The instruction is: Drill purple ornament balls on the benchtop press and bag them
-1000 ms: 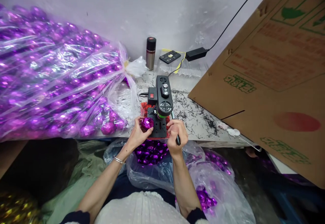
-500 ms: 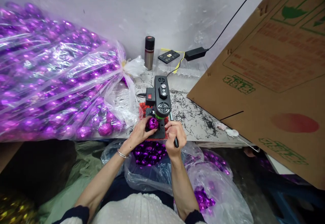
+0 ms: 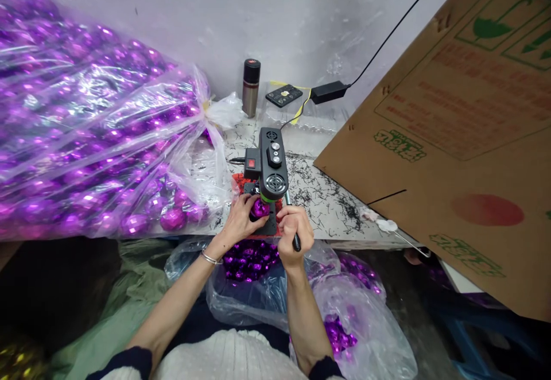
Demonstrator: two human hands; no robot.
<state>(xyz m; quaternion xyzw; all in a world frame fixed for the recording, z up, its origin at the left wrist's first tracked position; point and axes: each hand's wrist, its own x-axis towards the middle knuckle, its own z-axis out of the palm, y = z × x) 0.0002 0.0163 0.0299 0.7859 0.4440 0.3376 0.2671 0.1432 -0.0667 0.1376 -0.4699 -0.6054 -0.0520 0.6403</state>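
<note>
My left hand has its thumb and fingers closed round a shiny purple ball, which sits under the front end of a black bench machine with a green ring. Fingers of my right hand are wrapped round the black-tipped lever at the machine's right side. The machine's dark base plate rests on a red patch at the table's front edge. Part of the ball is hidden by the machine head and my fingers.
A big clear bag of purple balls covers the left. Behind stand a bottle, a phone and a power adapter. A large carton leans at right. Open bags of purple balls hang below the table edge.
The ball and my left hand are slightly further under the machine head, which now covers the ball's top. The whole view has shifted a little.
</note>
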